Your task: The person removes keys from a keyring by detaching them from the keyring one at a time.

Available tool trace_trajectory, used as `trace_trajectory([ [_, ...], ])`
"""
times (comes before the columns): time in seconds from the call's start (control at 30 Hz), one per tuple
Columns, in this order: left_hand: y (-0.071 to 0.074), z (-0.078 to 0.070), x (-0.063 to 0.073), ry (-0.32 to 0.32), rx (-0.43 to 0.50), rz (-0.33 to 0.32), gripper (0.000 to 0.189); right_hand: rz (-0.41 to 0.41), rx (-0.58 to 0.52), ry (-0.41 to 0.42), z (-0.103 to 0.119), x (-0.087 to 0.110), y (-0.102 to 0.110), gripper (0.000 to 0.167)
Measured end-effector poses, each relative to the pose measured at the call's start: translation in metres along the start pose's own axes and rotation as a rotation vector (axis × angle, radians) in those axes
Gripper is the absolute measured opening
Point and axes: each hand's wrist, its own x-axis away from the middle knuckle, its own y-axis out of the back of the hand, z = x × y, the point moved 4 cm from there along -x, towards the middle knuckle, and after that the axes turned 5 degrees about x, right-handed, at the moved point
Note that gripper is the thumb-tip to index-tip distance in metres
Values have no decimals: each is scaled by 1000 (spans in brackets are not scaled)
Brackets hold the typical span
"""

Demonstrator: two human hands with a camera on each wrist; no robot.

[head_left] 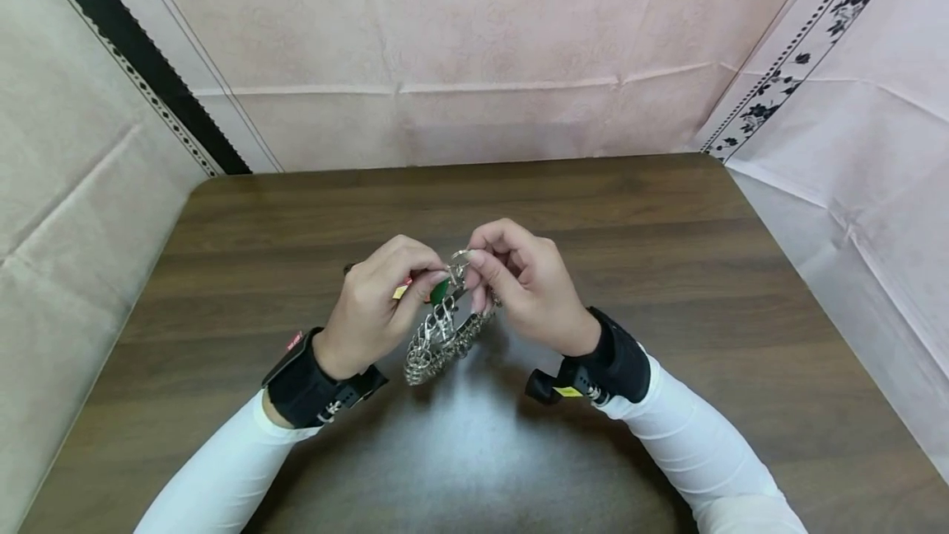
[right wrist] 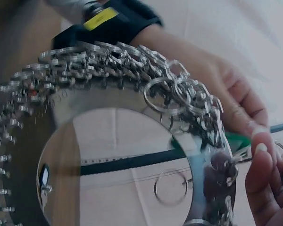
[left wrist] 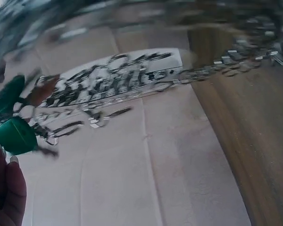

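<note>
A broad metal hoop [right wrist: 75, 108] hung with many silver key rings [right wrist: 165, 96] dangles between the hands over the table; in the head view the cluster of key rings [head_left: 433, 348] hangs lowest on its left side. My left hand [head_left: 381, 295] pinches a small green charm [left wrist: 16, 136] at the hoop's edge, and bits of red and yellow show by its fingers. Opposite it, my right hand [head_left: 526, 287] pinches a single key ring [head_left: 460, 256] between thumb and forefinger. Its lower fingers curl beside the hoop. Fingertips of both hands almost meet in the right wrist view.
Beneath the hands lies a dark brown wooden table [head_left: 222, 287]. Pale cloth [head_left: 474, 39] hangs behind its far edge and along both sides. Each wrist wears a black strap [head_left: 296, 381] with a small camera.
</note>
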Motion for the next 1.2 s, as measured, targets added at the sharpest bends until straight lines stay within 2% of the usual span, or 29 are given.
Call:
trace_trajectory([
  [0.17,-2,0,0,6,2,2,24,-22,-26,-9,0,-1,2,11],
  [0.53,-4,2,1,23,-4,-27,29,7,-36,-33,-2,-1,-2,6],
  [0.8,-4,1,1,35,-50,18,26,63,-14,-57,0,-1,-3,3],
  [0.97,-4,-2,1,10,-113,52,26,115,67,-25,2,-1,0,4],
  [1.2,-3,-4,3,-26,-157,108,25,179,273,96,6,-3,5,11],
])
